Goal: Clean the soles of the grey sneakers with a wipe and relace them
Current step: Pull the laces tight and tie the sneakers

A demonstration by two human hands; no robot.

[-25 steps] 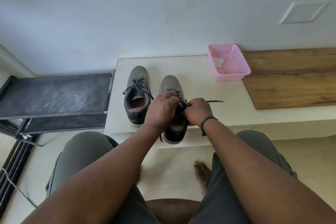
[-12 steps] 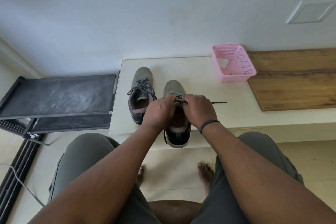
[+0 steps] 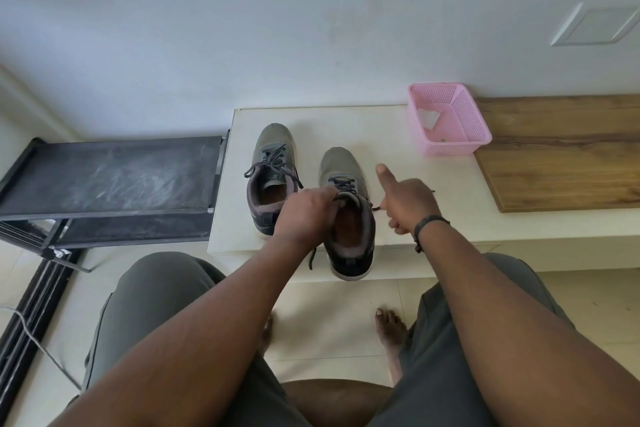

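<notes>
Head view: two grey sneakers stand side by side on a white bench (image 3: 388,135), toes toward the far wall. The left sneaker (image 3: 273,173) is laced, its ends loose. The right sneaker (image 3: 348,215) sits nearer, its heel over the bench's near edge. The left hand (image 3: 304,215) grips that shoe's left collar, fingers curled over the rim at the tongue. The right hand (image 3: 407,201), just right of the shoe, pinches a dark lace (image 3: 376,208) with its lower fingers, forefinger pointing away. A pink basket (image 3: 465,146) holding a white wipe (image 3: 428,118) stands far right, beside a wooden board (image 3: 568,156). A black rack (image 3: 110,177) stands left of the bench.
</notes>
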